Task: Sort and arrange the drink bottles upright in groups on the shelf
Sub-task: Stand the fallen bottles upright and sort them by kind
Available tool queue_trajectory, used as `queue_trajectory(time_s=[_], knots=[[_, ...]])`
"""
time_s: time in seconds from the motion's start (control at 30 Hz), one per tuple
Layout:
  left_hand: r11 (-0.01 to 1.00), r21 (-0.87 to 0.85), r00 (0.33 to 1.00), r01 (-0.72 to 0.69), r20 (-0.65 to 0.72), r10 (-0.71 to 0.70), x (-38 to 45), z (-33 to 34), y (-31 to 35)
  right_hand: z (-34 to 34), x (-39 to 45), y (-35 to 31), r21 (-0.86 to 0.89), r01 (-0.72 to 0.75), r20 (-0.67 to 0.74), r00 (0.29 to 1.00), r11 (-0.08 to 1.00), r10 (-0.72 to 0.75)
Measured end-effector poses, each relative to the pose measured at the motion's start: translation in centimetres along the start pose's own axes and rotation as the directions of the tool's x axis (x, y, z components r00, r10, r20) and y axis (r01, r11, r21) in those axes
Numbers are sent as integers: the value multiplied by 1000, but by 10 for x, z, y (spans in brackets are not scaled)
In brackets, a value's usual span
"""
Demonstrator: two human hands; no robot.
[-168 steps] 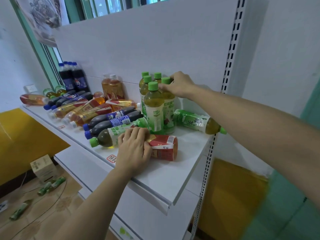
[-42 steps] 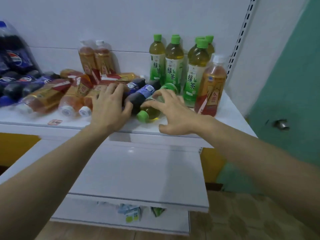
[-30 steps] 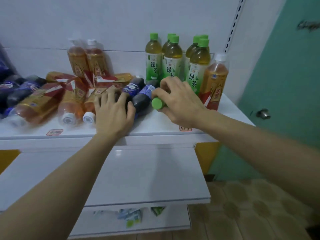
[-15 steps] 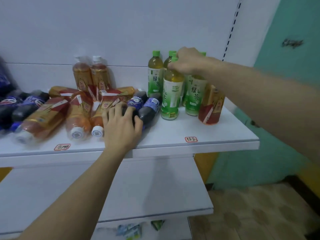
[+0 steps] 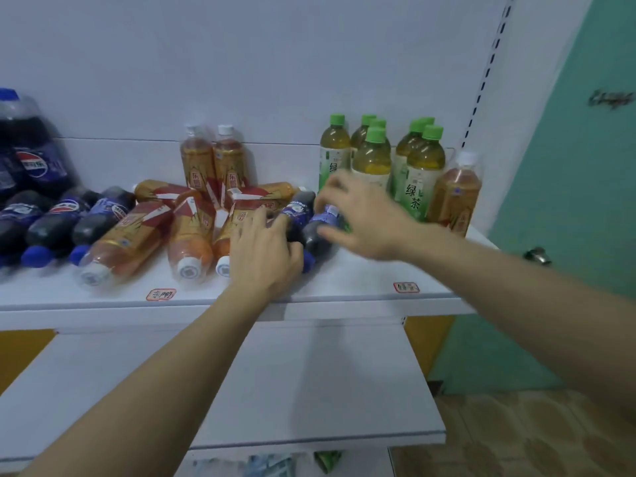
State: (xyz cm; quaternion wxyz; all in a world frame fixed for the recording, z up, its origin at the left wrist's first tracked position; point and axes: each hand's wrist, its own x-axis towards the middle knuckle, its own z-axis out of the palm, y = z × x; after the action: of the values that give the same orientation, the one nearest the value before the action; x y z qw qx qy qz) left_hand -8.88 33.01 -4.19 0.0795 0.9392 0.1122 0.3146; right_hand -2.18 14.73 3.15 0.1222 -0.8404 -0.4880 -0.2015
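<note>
Several green tea bottles (image 5: pixel 425 166) stand upright in a group at the right end of the shelf (image 5: pixel 361 284). One amber tea bottle (image 5: pixel 454 197) stands beside them, and two more (image 5: pixel 213 163) stand at the back. Several amber bottles (image 5: pixel 187 235) lie on their sides mid-shelf. Two small cola bottles (image 5: pixel 318 232) lie next to them. My left hand (image 5: pixel 265 249) rests flat on one of these cola bottles, fingers straight. My right hand (image 5: pixel 361 215), blurred, hovers with loose fingers over the other and holds nothing.
More cola bottles (image 5: pixel 55 222) lie at the left, in front of large upright cola bottles (image 5: pixel 31 156). A lower shelf (image 5: pixel 309 390) juts out below. A teal door with a knob (image 5: pixel 537 254) is at the right. A slotted upright (image 5: pixel 481 84) bounds the shelf.
My right hand let go of the green tea bottle, which now stands in the group, and dropped down-left to the lying cola bottles. My left hand stayed on the lying bottles.
</note>
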Motion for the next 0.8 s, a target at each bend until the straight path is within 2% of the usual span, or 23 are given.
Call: queue_trajectory(time_s=[0.1, 0.17, 0.3, 0.43, 0.5, 0.67, 0.73, 0.8], knots=[[998, 16, 999, 53, 3, -53, 20, -19, -24, 37, -3, -9, -121, 148, 163, 978, 982, -127], [994, 38, 992, 103, 72, -105, 30, -26, -46, 49, 0, -14, -157, 237, 203, 958, 959, -204], [992, 69, 971, 108, 208, -120, 36, -27, -67, 62, 5, -13, -214, 292, 175, 950, 932, -258], [990, 113, 991, 81, 98, -92, 31, -17, -62, 68, 1, -4, -190, 329, 86, 944, 925, -318], [990, 115, 994, 76, 66, -84, 31, -13, -58, 58, 5, -2, -159, 294, 24, 956, 943, -294], [996, 71, 987, 54, 148, -64, 42, -19, -55, 10, 46, 2, 77, 61, -146, 988, 995, -49], [999, 25, 979, 26, 200, -30, 54, -24, -64, -5, 70, 3, 96, -24, -166, 985, 995, 40], [1000, -26, 967, -12, 254, 18, 66, -28, -69, -15, 90, 6, 9, -110, -123, 986, 994, 110]])
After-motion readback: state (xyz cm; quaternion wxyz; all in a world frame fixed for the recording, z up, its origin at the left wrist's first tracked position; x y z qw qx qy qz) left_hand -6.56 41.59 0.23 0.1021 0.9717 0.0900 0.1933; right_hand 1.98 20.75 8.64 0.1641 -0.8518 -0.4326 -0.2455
